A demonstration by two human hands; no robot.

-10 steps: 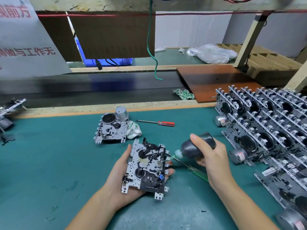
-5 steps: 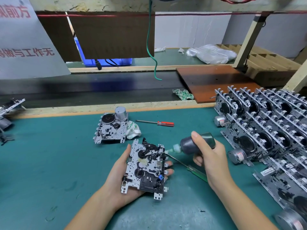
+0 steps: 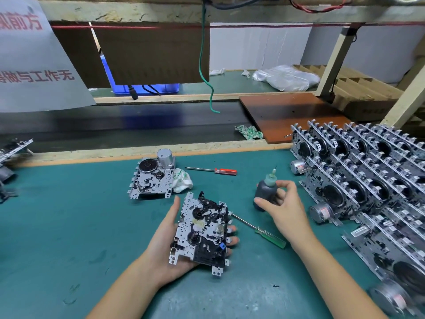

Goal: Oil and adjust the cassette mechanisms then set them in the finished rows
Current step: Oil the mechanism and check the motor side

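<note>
One cassette mechanism (image 3: 202, 229) lay face up in the left hand (image 3: 165, 245), cradled on the palm with thumb along its left edge and fingertips curled past its right edge. Just right of that grasp, the right hand (image 3: 282, 208) grasped a dark oil bottle (image 3: 264, 192) upright, nozzle up, thumb and fingers loosely around it. Below the bottle lay a green-handled screwdriver (image 3: 264, 231); beyond the right hand stood the finished rows (image 3: 358, 178).

Bare stamped metal plate with black plastic parts on the cassette mechanism (image 3: 200, 229). Matt teal table mat (image 3: 69, 226), scuffed. Glossy dark plastic oil bottle (image 3: 264, 192), rough wooden rail (image 3: 138, 153).
</note>
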